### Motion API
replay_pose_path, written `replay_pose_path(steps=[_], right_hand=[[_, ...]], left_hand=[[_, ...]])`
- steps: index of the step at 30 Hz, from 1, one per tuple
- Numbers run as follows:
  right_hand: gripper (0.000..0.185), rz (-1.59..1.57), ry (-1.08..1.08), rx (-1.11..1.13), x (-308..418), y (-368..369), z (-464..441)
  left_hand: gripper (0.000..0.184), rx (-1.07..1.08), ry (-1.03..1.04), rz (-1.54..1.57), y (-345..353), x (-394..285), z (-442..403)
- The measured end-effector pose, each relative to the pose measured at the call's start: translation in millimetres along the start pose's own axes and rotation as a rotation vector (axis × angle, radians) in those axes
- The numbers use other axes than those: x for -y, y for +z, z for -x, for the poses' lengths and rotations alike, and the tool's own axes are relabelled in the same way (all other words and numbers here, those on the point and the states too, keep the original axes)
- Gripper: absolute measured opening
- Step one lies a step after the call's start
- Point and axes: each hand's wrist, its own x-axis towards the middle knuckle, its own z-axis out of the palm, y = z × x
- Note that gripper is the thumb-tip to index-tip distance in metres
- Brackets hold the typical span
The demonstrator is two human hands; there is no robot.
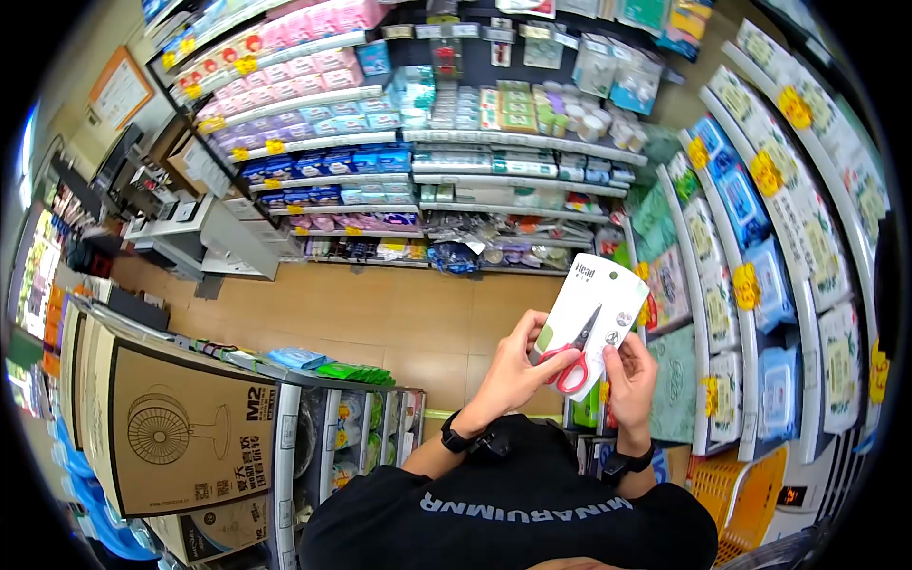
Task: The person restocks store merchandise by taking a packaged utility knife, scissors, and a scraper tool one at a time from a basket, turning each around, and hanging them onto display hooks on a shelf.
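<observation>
Evidently in both hands: red-handled scissors [581, 340] on a white card [617, 287].
The left hand [516, 369] grips the card's lower left side in its fingers, thumb lying over the red handles; the right hand's [633, 382] fingers pinch the lower right edge. Blades point toward the card's top. Stocked shelves [513, 142] stand ahead and at right, a fan box [190, 418] at left, an orange basket [724, 494] at lower right.
</observation>
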Motion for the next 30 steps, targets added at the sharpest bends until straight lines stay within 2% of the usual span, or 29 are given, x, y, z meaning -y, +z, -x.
replay_pose_path(steps=[6,8,10,12,16,21,30], right_hand=[[0.020,-0.002,0.010,0.053,-11,21,-23],[0.021,-0.012,0.047,0.084,-8,26,-30],[0.021,-0.015,0.067,0.104,-12,27,-38],[0.021,0.002,0.131,0.181,-19,28,-50],[0.019,-0.028,0.142,0.252,-25,38,-78],[0.016,0.050,0.114,0.316,-40,36,-129],[0.014,0.067,0.035,0.287,-65,1,-237]], left_hand=[[0.026,-0.037,-0.036,0.113,-29,0,-7],[0.022,-0.079,-0.011,0.302,-33,6,-13],[0.023,-0.092,0.019,0.234,-40,13,-20],[0.031,-0.171,0.045,0.309,-44,12,-29],[0.033,-0.260,0.083,0.360,-53,12,-54],[0.022,-0.350,0.060,0.355,-59,3,-99],[0.022,-0.299,0.055,0.305,-49,1,-223]])
